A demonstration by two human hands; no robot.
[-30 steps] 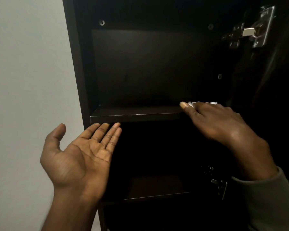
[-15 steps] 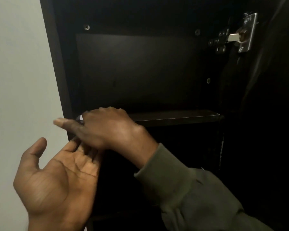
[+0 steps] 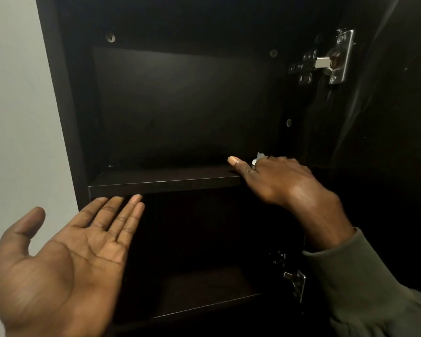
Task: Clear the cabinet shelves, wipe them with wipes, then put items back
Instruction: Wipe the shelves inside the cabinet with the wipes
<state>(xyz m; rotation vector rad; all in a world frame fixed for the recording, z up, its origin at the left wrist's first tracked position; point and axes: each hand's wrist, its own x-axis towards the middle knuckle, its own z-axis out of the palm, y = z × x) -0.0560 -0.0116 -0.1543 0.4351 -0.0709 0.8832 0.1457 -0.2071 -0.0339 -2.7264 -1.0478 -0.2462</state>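
Right hand (image 3: 275, 181) pressed palm-down at the right end of the dark cabinet shelf (image 3: 165, 180), fingers bent over a white wipe (image 3: 260, 157) just showing past the knuckles, thumb stretched left along the shelf top. Left hand (image 3: 66, 266) held palm-up below the shelf's front edge, grip fully open and holding nothing, fingertips just under that edge. Metal hinge (image 3: 336, 59) above the shelf, upper right; pale wall (image 3: 17, 105) left of it.

No text, label, brand or number can be read anywhere on the dark cabinet (image 3: 66, 117), its shelf (image 3: 165, 181) or the metal hinge (image 3: 336, 59).
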